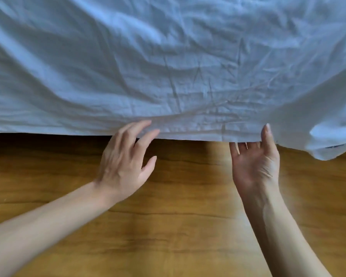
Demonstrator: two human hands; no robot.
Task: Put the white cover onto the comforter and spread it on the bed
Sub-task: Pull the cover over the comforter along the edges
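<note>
While the white cover (168,62) lies creased across the upper part of the view, its near hem hangs over a brown wood-grain floor (178,226) and sags lower at the right corner. Left hand (126,158) is back-up, fingers loosely spread, fingertips touching the hem from above — nothing grasped. Right hand (254,162) is palm-up at the hem — thumb lies on top of the cloth, fingers go under it, pinching the edge.

A bedroom in a home: rumpled white bedding (168,56) fills the upper view, its edge hanging over warm wood-grain floor (178,226).
</note>
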